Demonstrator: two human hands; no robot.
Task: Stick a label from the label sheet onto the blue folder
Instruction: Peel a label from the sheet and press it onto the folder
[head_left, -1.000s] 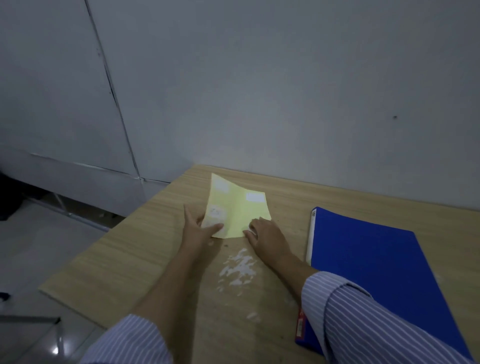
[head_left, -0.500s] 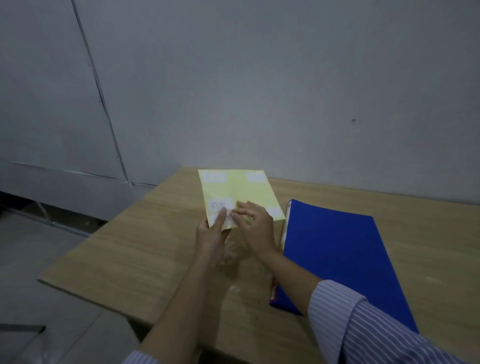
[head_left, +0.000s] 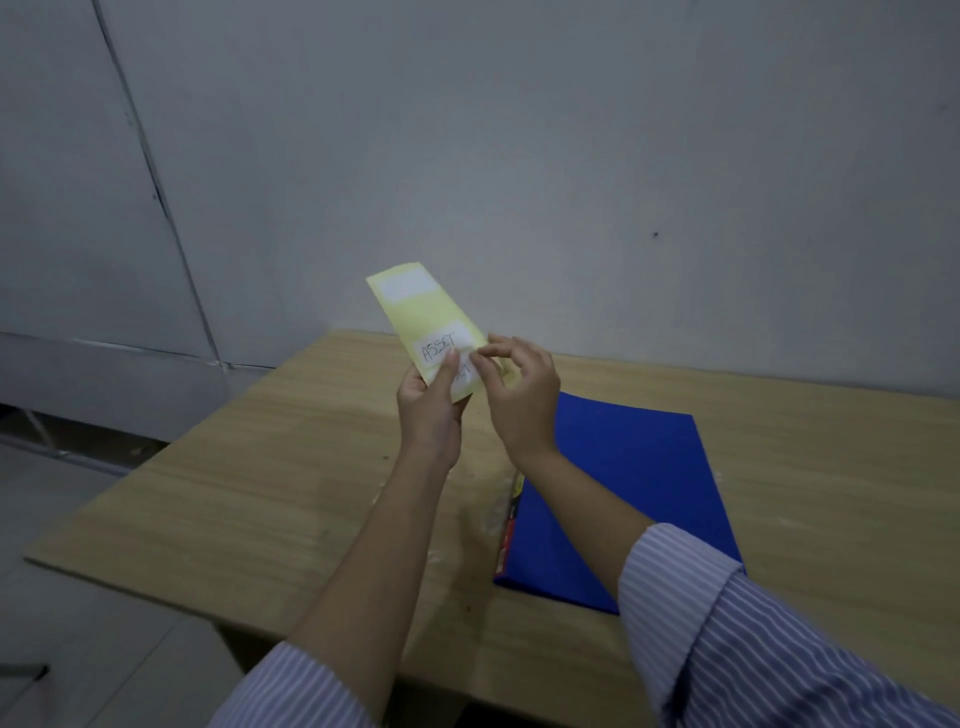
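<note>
My left hand (head_left: 428, 410) holds the yellow label sheet (head_left: 423, 317) up above the table, thumb pressed on its lower part. The sheet carries a blank white label near its top and a white label reading "ASSET" (head_left: 441, 345) lower down. My right hand (head_left: 519, 395) is beside it, thumb and forefinger pinching at the right edge of the written label. The blue folder (head_left: 618, 493) lies flat and closed on the table under and right of my right forearm.
The wooden table (head_left: 260, 493) stands against a grey wall (head_left: 571, 156). Its left and near edges drop to a grey floor (head_left: 78, 597). A colourful strip shows along the folder's spine.
The sheet was lifted off the table and raised in front of me. My right fingers moved from pressing on it to pinching at the written label's edge. The view shifted.
</note>
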